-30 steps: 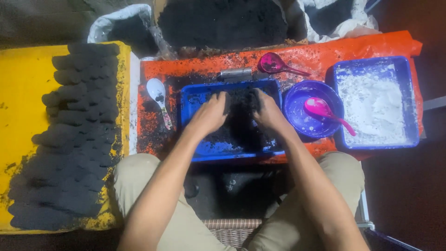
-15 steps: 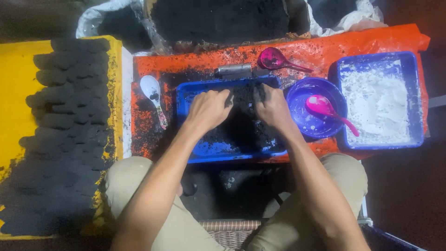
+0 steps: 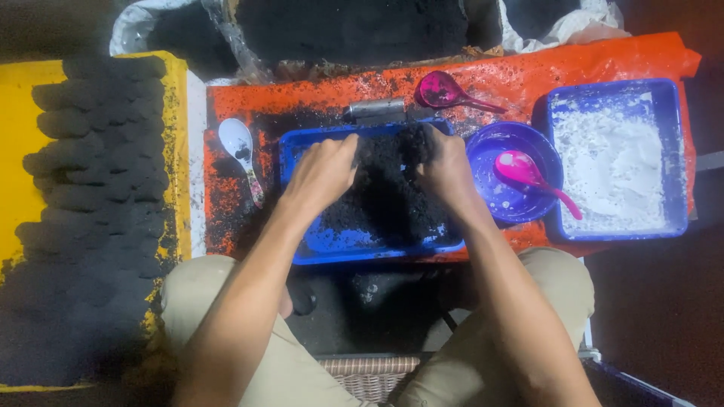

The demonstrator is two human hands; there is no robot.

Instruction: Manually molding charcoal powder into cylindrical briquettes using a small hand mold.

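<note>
Two hands, left hand; right hand, in one blue tray.

There are no boxes, labels, signs or screens here. The only wrappers are plastic bags along the far edge of the orange sheet. A clear bag full of black stuff sits behind the sheet's far left corner, and a crumpled white bag sits behind its far right part.
</note>
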